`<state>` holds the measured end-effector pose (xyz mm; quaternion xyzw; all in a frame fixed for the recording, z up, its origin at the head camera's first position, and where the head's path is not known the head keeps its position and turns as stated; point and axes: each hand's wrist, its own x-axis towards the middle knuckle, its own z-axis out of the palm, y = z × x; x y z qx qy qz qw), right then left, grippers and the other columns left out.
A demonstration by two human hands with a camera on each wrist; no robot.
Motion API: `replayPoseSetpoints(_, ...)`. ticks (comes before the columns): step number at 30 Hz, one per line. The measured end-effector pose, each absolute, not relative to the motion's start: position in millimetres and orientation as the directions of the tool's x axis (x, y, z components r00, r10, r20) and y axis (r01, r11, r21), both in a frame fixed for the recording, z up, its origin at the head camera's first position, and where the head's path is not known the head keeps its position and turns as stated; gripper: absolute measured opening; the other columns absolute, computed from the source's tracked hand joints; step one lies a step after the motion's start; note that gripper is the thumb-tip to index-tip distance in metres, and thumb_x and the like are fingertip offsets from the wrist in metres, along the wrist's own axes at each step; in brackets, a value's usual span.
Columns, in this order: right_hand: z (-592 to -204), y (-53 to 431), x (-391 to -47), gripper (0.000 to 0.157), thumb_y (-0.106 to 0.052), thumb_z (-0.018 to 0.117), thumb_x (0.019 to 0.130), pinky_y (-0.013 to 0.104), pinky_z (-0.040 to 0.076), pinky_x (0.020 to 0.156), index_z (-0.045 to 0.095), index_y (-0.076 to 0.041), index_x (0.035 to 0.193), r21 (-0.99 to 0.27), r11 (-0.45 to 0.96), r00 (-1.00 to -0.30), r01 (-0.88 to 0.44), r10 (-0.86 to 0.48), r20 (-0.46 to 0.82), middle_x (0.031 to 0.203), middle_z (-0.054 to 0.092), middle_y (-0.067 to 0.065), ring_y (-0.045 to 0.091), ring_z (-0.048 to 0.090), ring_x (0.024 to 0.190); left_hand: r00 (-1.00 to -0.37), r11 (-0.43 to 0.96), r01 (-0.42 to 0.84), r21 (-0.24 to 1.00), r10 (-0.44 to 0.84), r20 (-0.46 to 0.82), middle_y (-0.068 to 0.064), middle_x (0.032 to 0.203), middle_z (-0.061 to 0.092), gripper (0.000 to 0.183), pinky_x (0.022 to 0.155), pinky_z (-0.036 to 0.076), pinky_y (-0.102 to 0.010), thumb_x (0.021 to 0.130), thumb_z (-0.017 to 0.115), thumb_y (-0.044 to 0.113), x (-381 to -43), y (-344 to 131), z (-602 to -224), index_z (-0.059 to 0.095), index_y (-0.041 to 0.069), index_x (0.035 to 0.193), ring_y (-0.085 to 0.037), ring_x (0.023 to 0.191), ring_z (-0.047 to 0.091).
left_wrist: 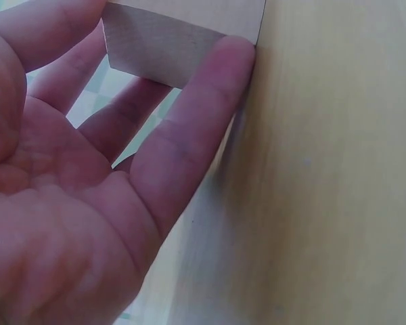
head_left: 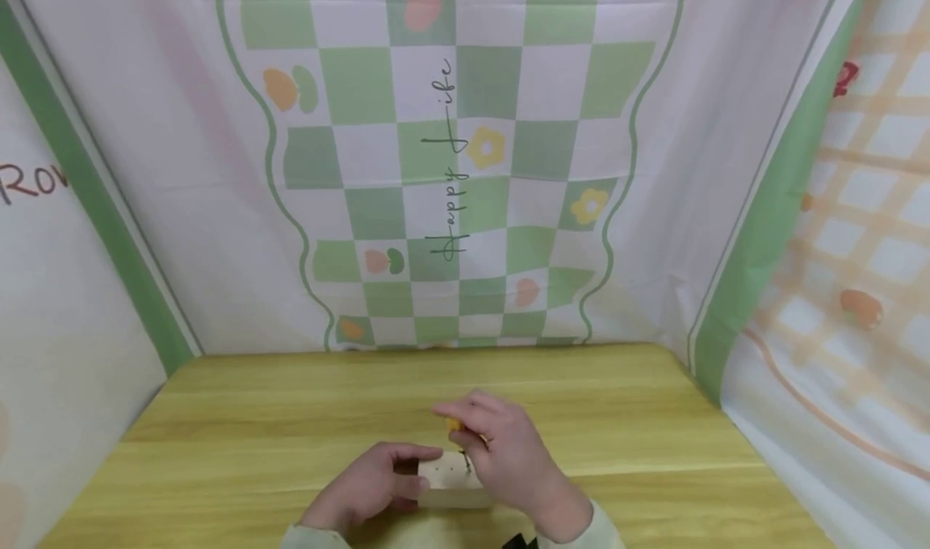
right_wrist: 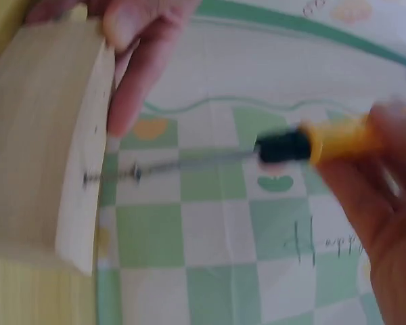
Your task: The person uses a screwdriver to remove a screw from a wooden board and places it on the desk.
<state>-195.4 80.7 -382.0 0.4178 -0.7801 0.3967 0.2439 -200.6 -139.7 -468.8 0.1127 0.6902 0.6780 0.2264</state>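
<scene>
A pale wooden block (head_left: 456, 498) with small holes along its top face rests on the table. My left hand (head_left: 370, 484) holds it by its left end, fingers and thumb on opposite sides, as the left wrist view shows on the block's end (left_wrist: 162, 47). My right hand (head_left: 512, 456) grips the yellow-and-black handle of a screwdriver (right_wrist: 342, 141). The screwdriver's thin shaft reaches down to the head of a screw (right_wrist: 115, 176), which stands upright in the holed face with part of its thread showing. In the head view the right fingers cover most of the handle.
The wood-grain table (head_left: 240, 420) spreads around the block on all sides. Behind it hangs a green-and-white checked curtain (head_left: 429, 149), with more printed cloth (head_left: 865, 234) at the sides. A small black object (head_left: 519, 542) shows at the bottom edge, by the right sleeve.
</scene>
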Motion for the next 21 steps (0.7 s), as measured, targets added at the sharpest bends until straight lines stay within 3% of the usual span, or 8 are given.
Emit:
replayPoseSetpoints(4,-381.1,88.6,-197.5,0.03,-0.006,0.068,0.094,0.024,0.054,0.066,0.07,-0.012,0.122,-0.487,0.305,-0.572,-0.819,-0.506,0.645,0.101,0.065,-0.006,0.006,0.058,0.079,-0.874,0.071,-0.149,0.986,0.458,-0.165,-0.013,0.124,0.062,0.044,0.079,0.057,-0.044,0.089,0.073,0.005,-199.6,-139.9,-468.2,0.064,0.003,0.132,-0.026,0.099,0.062)
replayPoseSetpoints(7,-378.9,88.1,-194.6,0.03,-0.018,0.072,0.094,0.027,0.055,0.067,0.071,-0.014,0.123,-0.482,0.451,-0.656,-0.751,-0.432,0.619,0.1,0.06,-0.008,0.007,0.058,0.079,-0.877,0.087,-0.153,0.984,0.447,-0.175,-0.012,0.125,0.062,0.042,0.079,0.057,-0.043,0.089,0.073,0.005,-199.4,-139.8,-467.4,0.066,0.006,0.13,-0.027,0.098,0.062)
replayPoseSetpoints(9,-377.5,83.8,-191.8,0.032,-0.018,0.078,0.089,0.026,0.055,0.065,0.072,-0.013,0.12,-0.436,0.549,-0.675,-0.713,-0.37,0.638,0.096,0.056,-0.008,0.006,0.057,0.077,-0.879,0.092,-0.155,0.984,0.442,-0.18,-0.012,0.127,0.061,0.041,0.078,0.058,-0.043,0.089,0.074,0.006,-199.5,-139.9,-466.8,0.067,0.008,0.129,-0.027,0.098,0.062)
replayPoseSetpoints(14,-381.2,71.2,-188.4,0.036,-0.002,0.084,0.078,0.015,0.047,0.054,0.075,-0.007,0.112,-0.328,0.662,-0.622,-0.674,-0.269,0.735,0.082,0.05,-0.006,0.001,0.05,0.065,-0.877,0.087,-0.151,0.985,0.449,-0.174,-0.012,0.128,0.061,0.042,0.078,0.058,-0.043,0.089,0.074,0.006,-200.0,-139.9,-466.9,0.067,0.007,0.13,-0.025,0.098,0.062)
replayPoseSetpoints(17,-383.8,69.0,-187.7,0.035,0.001,0.083,0.078,0.013,0.043,0.052,0.074,-0.004,0.112,-0.308,0.67,-0.598,-0.676,-0.254,0.76,0.079,0.051,-0.007,0.0,0.046,0.062,-0.876,0.087,-0.146,0.985,0.452,-0.17,-0.012,0.128,0.061,0.042,0.078,0.058,-0.044,0.089,0.074,0.006,-200.3,-139.6,-467.3,0.066,0.006,0.131,-0.025,0.097,0.062)
replayPoseSetpoints(21,-383.0,72.2,-187.8,0.037,0.007,0.076,0.079,0.014,0.047,0.057,0.073,-0.003,0.115,-0.306,0.614,-0.576,-0.727,-0.304,0.759,0.085,0.06,-0.004,0.001,0.051,0.067,-0.874,0.088,-0.143,0.986,0.456,-0.167,-0.012,0.127,0.061,0.043,0.079,0.057,-0.044,0.089,0.073,0.005,-200.7,-139.2,-467.9,0.065,0.005,0.131,-0.025,0.098,0.062)
